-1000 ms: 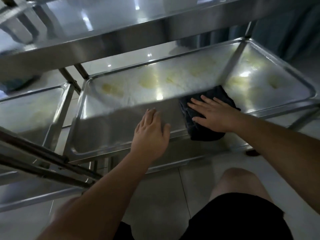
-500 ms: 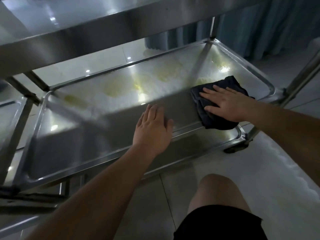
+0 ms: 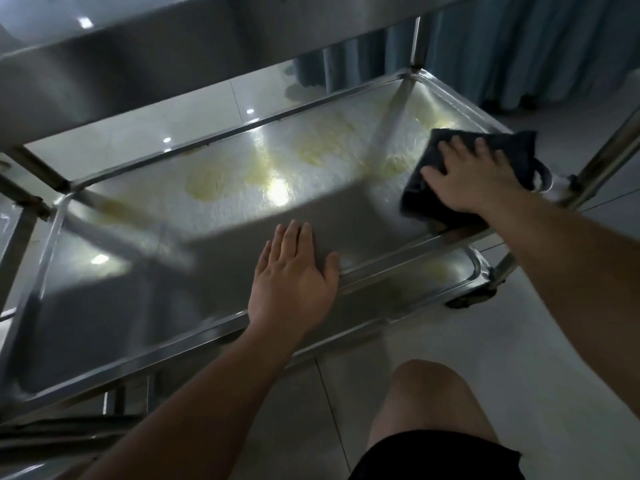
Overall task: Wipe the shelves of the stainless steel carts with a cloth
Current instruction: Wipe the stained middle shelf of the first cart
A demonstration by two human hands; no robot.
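The right hand (image 3: 471, 178) lies flat at the right of the frame, fingers straight and spread, pressing down on a dark cloth (image 3: 440, 202). Nothing is pinched; the palm and fingers simply bear on the fabric. The cloth sits at the right end of the middle shelf (image 3: 242, 202), bunched under the palm, with one corner reaching over the shelf's right rim toward a steel post (image 3: 609, 161) at the far right edge.

The left hand (image 3: 294, 282) is at lower centre, also flat and released, fingers together and pointing up the frame. It rests on the shelf near the front rim, thumb out to the right. It is well apart from the cloth.

The shelf is a shallow steel tray with a raised rim, running from lower left to upper right. Yellowish smears (image 3: 221, 181) spread across its far half, from centre toward the cloth, among bright light reflections. The near half lies in shadow.

Above, across the upper left of the frame, the top shelf (image 3: 138, 64) overhangs. Below the front rim at lower right, part of a bottom shelf (image 3: 443, 275) shows, with a caster (image 3: 471, 299) just beside its corner.

A bare knee (image 3: 433, 393) and black shorts (image 3: 436, 459) fill the bottom right, over a pale tiled floor (image 3: 519, 341). A blue curtain (image 3: 519, 46) hangs at upper right.
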